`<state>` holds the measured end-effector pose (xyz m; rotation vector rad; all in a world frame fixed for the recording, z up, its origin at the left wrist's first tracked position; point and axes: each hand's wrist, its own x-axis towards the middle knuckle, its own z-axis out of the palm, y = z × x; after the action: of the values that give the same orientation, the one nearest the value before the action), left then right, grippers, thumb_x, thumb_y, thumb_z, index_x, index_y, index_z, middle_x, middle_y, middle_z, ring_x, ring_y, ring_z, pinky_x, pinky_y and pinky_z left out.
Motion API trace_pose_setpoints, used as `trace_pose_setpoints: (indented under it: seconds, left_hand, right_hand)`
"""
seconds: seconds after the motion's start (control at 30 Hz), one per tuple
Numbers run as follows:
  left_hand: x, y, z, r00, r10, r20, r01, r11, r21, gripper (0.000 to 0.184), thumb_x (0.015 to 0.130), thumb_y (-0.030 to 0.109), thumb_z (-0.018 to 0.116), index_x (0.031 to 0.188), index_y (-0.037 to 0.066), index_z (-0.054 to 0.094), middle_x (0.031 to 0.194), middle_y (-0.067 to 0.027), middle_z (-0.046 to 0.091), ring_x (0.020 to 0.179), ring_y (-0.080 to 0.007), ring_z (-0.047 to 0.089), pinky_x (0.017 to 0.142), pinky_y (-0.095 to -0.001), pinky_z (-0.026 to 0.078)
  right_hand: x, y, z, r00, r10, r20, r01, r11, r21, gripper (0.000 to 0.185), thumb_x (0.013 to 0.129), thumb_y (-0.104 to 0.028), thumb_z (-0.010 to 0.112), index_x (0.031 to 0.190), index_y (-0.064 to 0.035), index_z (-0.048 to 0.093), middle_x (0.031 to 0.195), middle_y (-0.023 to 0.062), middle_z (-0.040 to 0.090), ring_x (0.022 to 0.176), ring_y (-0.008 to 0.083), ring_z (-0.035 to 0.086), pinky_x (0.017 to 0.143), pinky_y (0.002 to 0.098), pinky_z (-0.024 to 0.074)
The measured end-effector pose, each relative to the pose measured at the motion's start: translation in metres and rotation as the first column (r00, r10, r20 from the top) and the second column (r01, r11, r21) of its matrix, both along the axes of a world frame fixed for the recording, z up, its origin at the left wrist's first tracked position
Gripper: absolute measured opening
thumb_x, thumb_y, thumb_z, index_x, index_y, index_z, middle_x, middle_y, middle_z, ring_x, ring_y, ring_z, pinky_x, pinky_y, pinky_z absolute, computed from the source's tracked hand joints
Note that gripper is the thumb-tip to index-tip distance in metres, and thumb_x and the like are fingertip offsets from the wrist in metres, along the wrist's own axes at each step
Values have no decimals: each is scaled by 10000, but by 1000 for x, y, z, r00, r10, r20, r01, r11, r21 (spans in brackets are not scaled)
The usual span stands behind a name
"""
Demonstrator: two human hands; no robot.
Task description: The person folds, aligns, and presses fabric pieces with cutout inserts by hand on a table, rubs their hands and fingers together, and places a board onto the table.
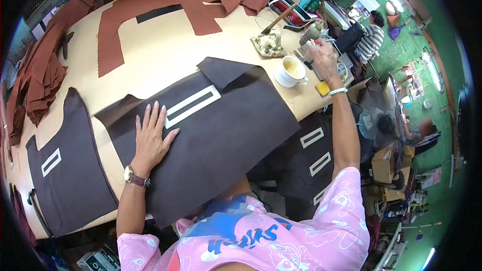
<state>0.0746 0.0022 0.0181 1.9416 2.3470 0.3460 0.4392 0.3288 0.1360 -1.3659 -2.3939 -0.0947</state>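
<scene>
Dark brown cloth panel point(216, 140) mid-frame is probably light and floppy, I'd grab opposite edges. Left hand point(151, 140) lies flat on it, fingers spread, gripping nothing; right hand point(325, 61), upper right, too blurred to tell.

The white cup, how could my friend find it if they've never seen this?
On the table, find the dark cloth under the left hand. The cup stands past the cloth's upper right edge, near the right hand. Unlike its neighbours, it's round with a handle and something yellowish inside.
</scene>
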Motion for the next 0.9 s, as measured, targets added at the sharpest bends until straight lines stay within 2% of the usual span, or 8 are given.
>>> trace_pose_setpoints:
  seconds: [0.03, 0.13, 0.27, 0.4, 0.5, 0.63, 0.7, 0.9]
  left_hand:
    - [0, 0, 0, 1000, -4, -8, 4, 1000, 9, 647, 873, 456, 455, 1384, 100, 281, 1452, -114, 218, 1351, -281, 156, 1076, -498, 129]
    - [0, 0, 0, 1000, -5, 1, 5, 1000, 14, 640, 875, 456, 450, 1382, 99, 288, 1449, -115, 225, 1351, -273, 160, 1078, -495, 120]
    - [1, 0, 0, 1000, -10, 5, 10, 999, 35, 633, 880, 470, 431, 1376, 100, 301, 1445, -119, 233, 1348, -274, 165, 1082, -492, 102]
    - [-2, 0, -10, 1000, -9, -24, 10, 999, 48, 655, 872, 507, 426, 1371, 99, 310, 1439, -129, 241, 1345, -288, 175, 1079, -500, 110]
    - [-2, -1, -7, 1000, -6, -20, 7, 998, 54, 696, 854, 552, 427, 1372, 103, 307, 1435, -131, 247, 1344, -290, 179, 1077, -507, 118]
    - [-4, 0, -12, 1000, -13, -8, 13, 998, 60, 732, 837, 587, 426, 1373, 104, 304, 1435, -137, 242, 1343, -292, 178, 1079, -508, 116]
    - [-4, -1, -11, 1000, -13, -1, 13, 997, 72, 732, 837, 588, 423, 1373, 104, 303, 1434, -140, 241, 1343, -291, 177, 1079, -507, 117]
    - [-4, -2, -10, 1000, -17, 25, 15, 997, 80, 742, 833, 587, 432, 1371, 93, 302, 1433, -138, 243, 1345, -283, 168, 1079, -505, 122]
  right_hand:
    - [1, -5, 2, 997, -30, -75, 39, 991, 127, 324, 833, -381, 483, 956, -138, 658, 1346, 180, 373, 1283, 394, 254, 1018, 569, 188]
    - [-2, -38, 3, 925, -90, 368, 96, 995, 0, 231, 802, -215, 506, 947, -126, 661, 1351, 189, 363, 1279, 410, 261, 1016, 594, 184]
    - [-5, -54, -10, 809, -32, 587, 94, 993, -75, 235, 763, -124, 508, 939, -119, 663, 1340, 176, 375, 1295, 426, 227, 1014, 633, 152]
    - [-38, -84, 7, 831, 85, 550, 67, 965, -252, 241, 743, -79, 498, 921, -115, 657, 1310, 207, 395, 1268, 433, 280, 1032, 589, 180]
    - [-75, -111, 1, 893, 326, 310, -302, 945, -124, 337, 706, -21, 466, 981, -116, 635, 1301, 203, 407, 1259, 414, 306, 1054, 502, 224]
    - [-130, -167, -24, 701, 637, -320, -712, 649, -267, 638, 648, 53, 392, 1280, -29, 409, 1315, 217, 386, 1260, 338, 330, 1058, 379, 263]
    - [-140, -183, -45, 757, 605, -246, -652, 725, -221, 764, 657, 52, 391, 1387, -39, 188, 1403, 191, 257, 1290, 327, 288, 1058, 367, 260]
    - [-138, -164, -80, 912, 396, -102, -409, 890, -201, 843, 671, 29, 418, 1419, -79, 45, 1420, 222, 189, 1305, 367, 229, 1031, 442, 265]
